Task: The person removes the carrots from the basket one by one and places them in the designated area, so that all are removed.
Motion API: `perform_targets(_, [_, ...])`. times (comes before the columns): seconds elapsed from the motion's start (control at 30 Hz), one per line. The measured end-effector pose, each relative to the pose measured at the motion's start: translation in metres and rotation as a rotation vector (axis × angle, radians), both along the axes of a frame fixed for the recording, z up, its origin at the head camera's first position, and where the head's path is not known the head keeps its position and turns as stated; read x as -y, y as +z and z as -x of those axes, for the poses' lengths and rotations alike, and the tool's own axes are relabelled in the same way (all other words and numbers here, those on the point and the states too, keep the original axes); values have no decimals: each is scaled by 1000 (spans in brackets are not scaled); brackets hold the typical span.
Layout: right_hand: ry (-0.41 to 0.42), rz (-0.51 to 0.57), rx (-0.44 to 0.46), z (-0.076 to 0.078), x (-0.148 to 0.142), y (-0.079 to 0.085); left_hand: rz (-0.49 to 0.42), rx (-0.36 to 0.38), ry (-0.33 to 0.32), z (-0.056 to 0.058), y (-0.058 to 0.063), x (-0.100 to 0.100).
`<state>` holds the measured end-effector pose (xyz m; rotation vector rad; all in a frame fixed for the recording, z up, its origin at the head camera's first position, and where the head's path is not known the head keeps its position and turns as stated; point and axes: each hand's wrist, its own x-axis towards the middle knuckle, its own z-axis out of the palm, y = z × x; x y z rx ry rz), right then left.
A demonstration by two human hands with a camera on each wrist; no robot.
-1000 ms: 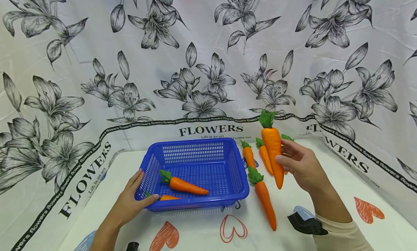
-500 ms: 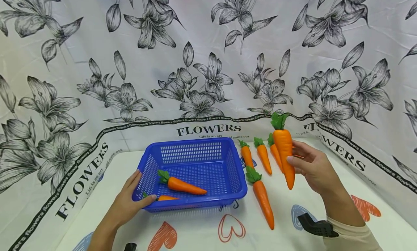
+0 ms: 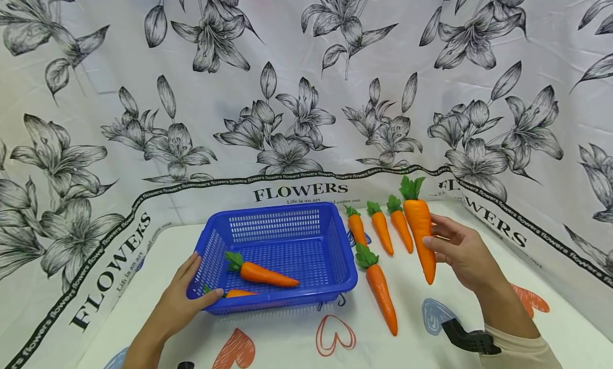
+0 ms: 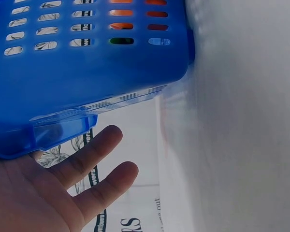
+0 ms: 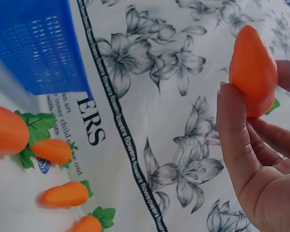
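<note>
My left hand [image 3: 174, 302] rests against the blue plastic basket [image 3: 268, 303] at its near left corner, thumb over the front rim. In the left wrist view two straight fingers [image 4: 104, 191] spread below the rim, clear of it; the other fingertips are hidden there. Inside the basket lie an orange carrot [image 3: 268, 275] with green leaves and another carrot [image 3: 239, 293], mostly hidden by the front wall. My right hand [image 3: 471, 260] pinches a third carrot [image 3: 420, 225] between thumb and fingers, held up above the table, leaves upward, tip down.
Right of the basket, several carrots lie on the white table [image 3: 416, 326]: a near carrot [image 3: 381, 297], a carrot [image 3: 356, 228] behind it, then a carrot [image 3: 381, 232] and another carrot [image 3: 401, 229]. A flower-printed cloth [image 3: 287, 119] hangs behind.
My right hand has carried its carrot to the right, then slightly down, uncovering the carrots behind. The left hand stays at the basket corner. The whole head view has drifted slightly.
</note>
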<state>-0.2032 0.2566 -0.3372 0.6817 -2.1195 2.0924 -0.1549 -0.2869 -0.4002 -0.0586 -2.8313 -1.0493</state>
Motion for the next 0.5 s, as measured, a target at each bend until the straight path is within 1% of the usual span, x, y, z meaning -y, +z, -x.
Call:
perform_targets(0.3, [-32, -57, 48, 2, -9, -15, 2, -2, -4, 0, 2, 1])
perform_targets(0.5, [-38, -75, 102, 8, -9, -25, -3, 0, -5, 2, -2, 2])
